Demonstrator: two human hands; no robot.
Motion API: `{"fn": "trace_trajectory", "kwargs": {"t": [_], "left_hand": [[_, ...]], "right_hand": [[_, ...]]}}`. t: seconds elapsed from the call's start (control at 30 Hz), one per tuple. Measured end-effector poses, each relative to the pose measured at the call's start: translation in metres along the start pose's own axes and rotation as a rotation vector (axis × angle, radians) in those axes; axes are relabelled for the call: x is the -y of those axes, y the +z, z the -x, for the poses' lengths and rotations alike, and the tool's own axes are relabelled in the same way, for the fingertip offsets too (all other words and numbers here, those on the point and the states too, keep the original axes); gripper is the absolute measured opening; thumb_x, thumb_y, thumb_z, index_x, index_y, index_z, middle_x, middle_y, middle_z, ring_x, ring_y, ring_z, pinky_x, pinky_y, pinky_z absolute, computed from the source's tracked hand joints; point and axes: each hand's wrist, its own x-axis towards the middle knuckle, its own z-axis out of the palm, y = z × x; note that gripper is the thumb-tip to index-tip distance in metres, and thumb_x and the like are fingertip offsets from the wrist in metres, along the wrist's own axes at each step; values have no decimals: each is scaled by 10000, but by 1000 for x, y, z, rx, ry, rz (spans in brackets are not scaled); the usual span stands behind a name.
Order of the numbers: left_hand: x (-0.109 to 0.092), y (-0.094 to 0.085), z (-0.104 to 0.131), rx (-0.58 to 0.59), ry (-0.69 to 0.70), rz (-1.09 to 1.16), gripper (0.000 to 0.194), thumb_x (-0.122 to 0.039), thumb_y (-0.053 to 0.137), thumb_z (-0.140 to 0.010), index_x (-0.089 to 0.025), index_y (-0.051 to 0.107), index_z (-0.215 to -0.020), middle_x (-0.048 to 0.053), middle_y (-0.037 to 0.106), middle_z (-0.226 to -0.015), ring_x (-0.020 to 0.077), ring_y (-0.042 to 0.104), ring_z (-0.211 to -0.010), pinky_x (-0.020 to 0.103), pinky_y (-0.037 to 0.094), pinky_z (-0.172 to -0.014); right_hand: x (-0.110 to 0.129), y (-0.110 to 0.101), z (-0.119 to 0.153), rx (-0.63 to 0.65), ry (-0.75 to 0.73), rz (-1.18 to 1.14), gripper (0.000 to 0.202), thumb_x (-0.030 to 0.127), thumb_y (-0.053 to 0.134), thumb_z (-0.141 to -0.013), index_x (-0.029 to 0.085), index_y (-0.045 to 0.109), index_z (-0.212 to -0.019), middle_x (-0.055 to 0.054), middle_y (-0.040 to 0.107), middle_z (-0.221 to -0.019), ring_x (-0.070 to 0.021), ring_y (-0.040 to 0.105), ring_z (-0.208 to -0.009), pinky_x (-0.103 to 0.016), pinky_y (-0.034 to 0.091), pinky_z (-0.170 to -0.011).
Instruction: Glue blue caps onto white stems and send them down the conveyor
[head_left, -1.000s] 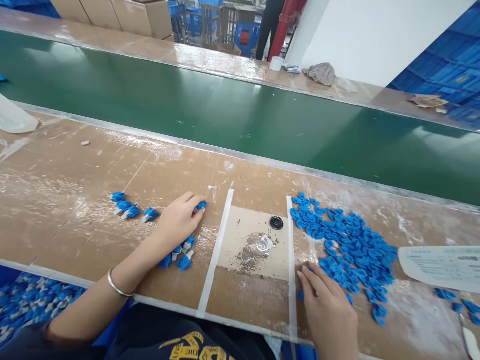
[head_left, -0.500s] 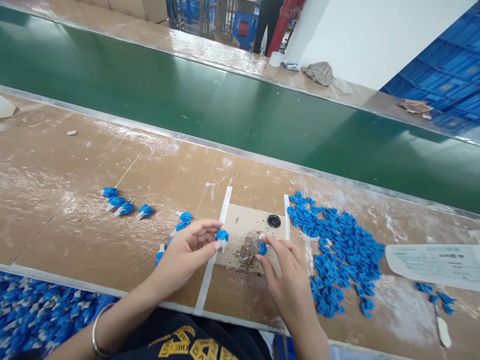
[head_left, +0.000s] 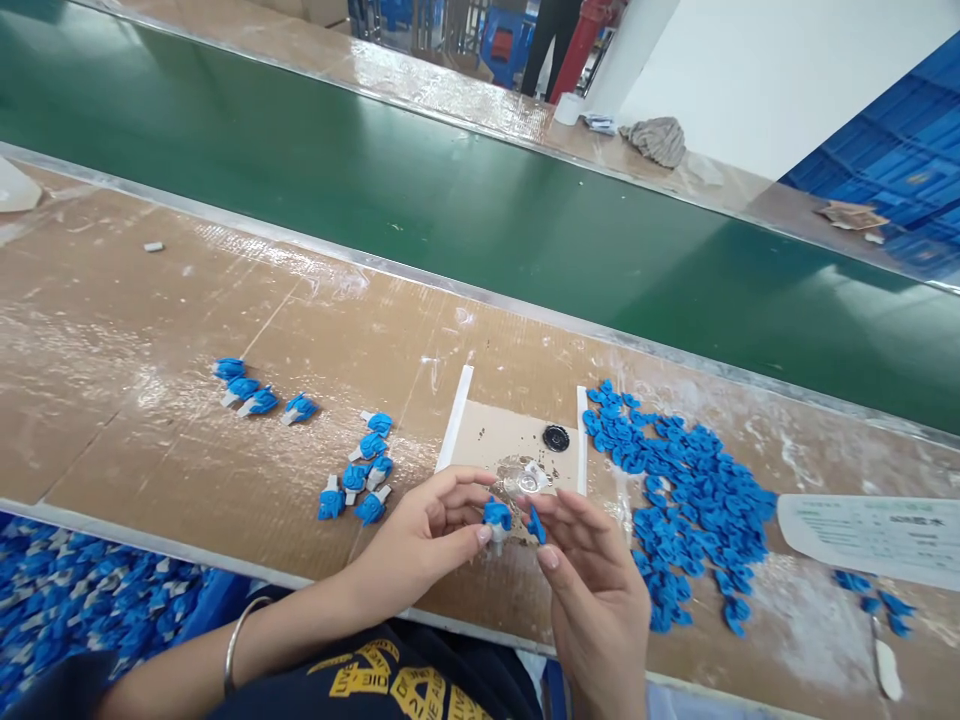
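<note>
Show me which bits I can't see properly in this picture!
All in the head view:
Blue-and-white piece: partly covered by the left hand.
Blue piece: partly covered by the right hand.
White container: cut off by the right edge; print too blurred.
Standing person: upper body cut off by the top edge.

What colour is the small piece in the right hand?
Blue; the small piece shows best in the head view.

Dk. navy shirt (head_left: 469,655) is worn, w/ bold yellow print (head_left: 360,680) on front; "LIVE" can be read, other lettering less clear. 1 slim silver-col. bangle (head_left: 232,645) is worn on L forearm (head_left: 307,620); L sleeve (head_left: 67,685) is also dk.
</note>
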Motion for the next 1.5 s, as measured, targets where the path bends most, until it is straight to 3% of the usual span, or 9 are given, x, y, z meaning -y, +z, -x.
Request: {"fn": "trace_trajectory", "kwargs": {"t": [0.33,0.6,0.67,0.8,0.93,1.0,1.13,1.3,1.5], "left_hand": [[4,3,2,7,7,18,304,-202,696,-830,-211,613,-1123,70,715,-1067,143,666,-891,230,500,-719],[8,-3,-6,-50,-53,-128,316,-262,756,-751,-201,666,-1048,62,739,-975,190,687,-893,325,549,-806],[3,-10,-4,-90,-30,-195,311,-258,758,-725,-203,682,-1022,64,748,-961,208,696,-887,345,565,-786],[-19,-41,4,-309,145,-462,242,-264,741,-732,-232,715,-971,42,759,-929,206,699,-826,366,576,-786],[-41,-86,6,-645,391,-910,157,-291,675,-823,-238,719,-965,50,739,-1063,238,678,-982,393,549,-884],[-48,-108,3,-687,464,-1199,172,-276,594,-881,-216,706,-998,71,723,-1114,258,650,-1063,428,513,-961],[-54,-132,-5,-566,446,-1659,253,-225,462,-929,-195,704,-995,101,691,-1195,294,590,-1154,504,428,-1044],[-59,-124,-8,-472,525,-1754,291,-210,428,-953,-166,696,-1056,139,637,-1246,293,547,-1180,481,419,-1029],[-69,-124,-14,5,455,-1644,344,-176,415,-944,-246,736,-1042,92,671,-1176,246,612,-1104,411,479,-951]], "right_hand": [[-3,7,4,-2,-64,190,347,215,719,-850,239,617,-1181,-76,723,-1094,-204,700,-981,-338,608,-829],[-4,15,8,256,-451,733,460,110,524,-939,295,487,-1358,-48,657,-1229,-214,560,-1220,-433,509,-1000],[-2,2,11,219,-438,822,429,206,567,-948,264,479,-1364,-66,653,-1232,-226,560,-1212,-410,521,-971],[-6,-51,21,-166,-348,1138,305,426,549,-963,205,619,-1161,-98,675,-1081,-245,645,-973,-392,532,-847],[-22,-93,31,-67,-279,1276,449,550,417,-985,179,653,-1076,-102,686,-1027,-250,671,-888,-361,528,-738],[-30,-98,34,-72,-283,1288,469,558,394,-988,184,671,-1049,-100,684,-1014,-242,673,-855,-347,522,-713],[-36,-88,33,-173,-240,1257,514,595,387,-975,175,675,-1045,-100,666,-936,-210,644,-673,-340,510,-632],[-33,-84,29,-182,-331,1284,387,506,472,-978,182,682,-961,-90,661,-896,-211,646,-729,-327,510,-698],[-43,-106,37,107,-495,1208,364,383,407,-1021,220,732,-1027,-90,690,-992,-224,652,-893,-347,531,-823]]}}
